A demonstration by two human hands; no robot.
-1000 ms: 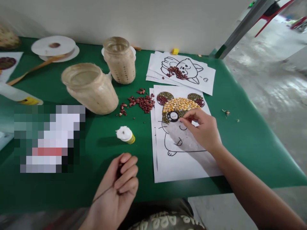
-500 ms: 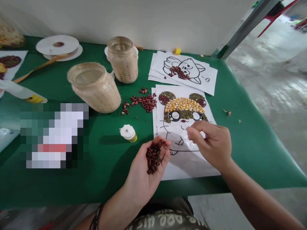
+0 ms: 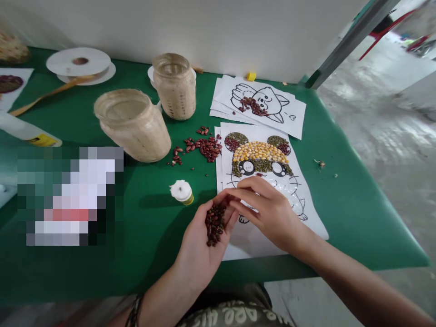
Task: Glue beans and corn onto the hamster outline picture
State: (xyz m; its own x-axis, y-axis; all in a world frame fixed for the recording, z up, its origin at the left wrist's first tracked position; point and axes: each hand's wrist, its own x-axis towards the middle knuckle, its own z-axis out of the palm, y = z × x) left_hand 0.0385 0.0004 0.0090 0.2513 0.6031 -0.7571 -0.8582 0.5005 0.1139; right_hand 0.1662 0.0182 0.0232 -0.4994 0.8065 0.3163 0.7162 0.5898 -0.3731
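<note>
My left hand [image 3: 204,240] is cupped palm up over the table's front edge, holding a heap of dark red beans [image 3: 214,223]. My right hand [image 3: 269,209] reaches across to that palm, its fingertips pinching at the beans. Under it lies a sheet with a mouse drawing [image 3: 264,159], the head filled with yellow corn, green beans and red beans, the body bare and shiny with glue. A small glue bottle [image 3: 182,191] stands just left of the sheet.
Loose red beans [image 3: 204,146] lie scattered on the green table [image 3: 340,204]. Two woven jars [image 3: 131,123] [image 3: 174,85] stand behind them. A second drawing with beans [image 3: 262,102] lies farther back, near round white lids [image 3: 80,63] and a wooden stick. A blurred patch covers the left.
My left hand turned palm up with beans and moved toward the sheet. My right hand left the mouse's face and came down to the beans in my left palm.
</note>
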